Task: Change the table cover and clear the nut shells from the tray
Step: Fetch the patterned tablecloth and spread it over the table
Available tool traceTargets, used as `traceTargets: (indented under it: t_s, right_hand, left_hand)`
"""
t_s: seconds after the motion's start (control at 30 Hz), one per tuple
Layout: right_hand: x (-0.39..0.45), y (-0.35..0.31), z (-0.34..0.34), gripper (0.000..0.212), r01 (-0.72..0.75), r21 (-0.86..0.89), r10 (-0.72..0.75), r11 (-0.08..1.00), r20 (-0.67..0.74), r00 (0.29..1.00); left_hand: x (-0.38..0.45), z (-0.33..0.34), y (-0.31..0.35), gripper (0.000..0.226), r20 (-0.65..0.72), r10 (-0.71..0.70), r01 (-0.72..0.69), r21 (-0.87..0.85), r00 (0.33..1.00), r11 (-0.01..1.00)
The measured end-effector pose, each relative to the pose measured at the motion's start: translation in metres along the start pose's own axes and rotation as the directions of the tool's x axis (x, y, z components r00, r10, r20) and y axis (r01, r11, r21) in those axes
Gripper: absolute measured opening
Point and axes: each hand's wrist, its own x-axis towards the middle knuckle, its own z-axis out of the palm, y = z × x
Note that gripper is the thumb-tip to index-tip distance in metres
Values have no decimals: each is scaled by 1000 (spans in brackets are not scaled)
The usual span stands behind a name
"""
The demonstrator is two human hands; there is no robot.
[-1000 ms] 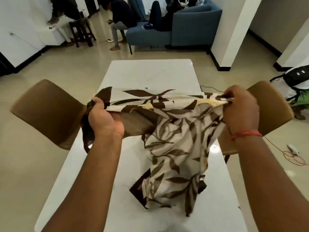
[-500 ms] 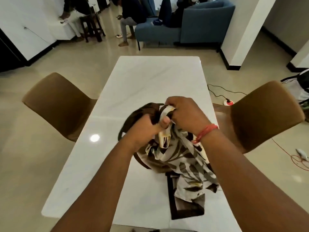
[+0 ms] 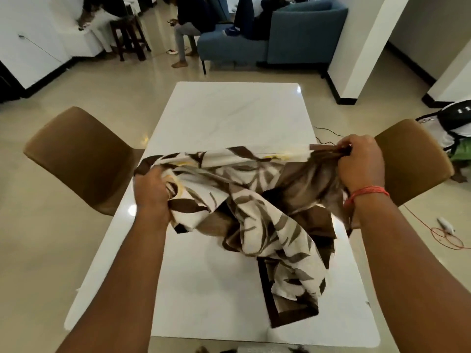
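A cream table cover (image 3: 257, 200) with brown leaf print and a brown border hangs bunched over the white marble table (image 3: 237, 115). My left hand (image 3: 151, 192) grips its left edge above the table's left side. My right hand (image 3: 360, 164), with a red thread at the wrist, grips the brown border at the right, out over the table's right edge. The cloth stretches between both hands and its loose end lies crumpled on the tabletop near me. No tray or nut shells are in view.
Two brown chairs flank the table, one chair (image 3: 79, 159) on the left and a second chair (image 3: 418, 159) on the right. A blue sofa (image 3: 288, 34) with seated people stands beyond. Cables (image 3: 443, 238) lie on the floor at right, and a white pillar (image 3: 356, 47) rises behind.
My hands had come together at the middle of the cloth half a second ago; now they have pulled apart again, spreading the cover wide across the table.
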Motion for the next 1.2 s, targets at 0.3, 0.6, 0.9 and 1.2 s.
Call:
traceTargets:
  t_s: [0.3, 0.6, 0.9, 1.2]
  right_hand:
    - [-74, -60, 20, 24, 107, 51, -113, 993, 694, 711]
    - [-134, -1, 34, 22, 222, -515, 386, 828, 810, 441]
    - [-101, 19, 137, 29, -498, 32, 376, 867, 615, 694]
    - [-134, -18, 215, 29, -326, 348, -22, 879, 712, 702]
  left_hand:
    - [40, -50, -51, 48, 335, -588, -72, 903, 736, 424]
    - [73, -87, -49, 50, 210, -714, -542, 795, 667, -273]
    - [82, 36, -149, 53, 618, -494, -594, 771, 612, 229]
    - [59, 44, -217, 48, 483, -728, -71, 853, 486, 518]
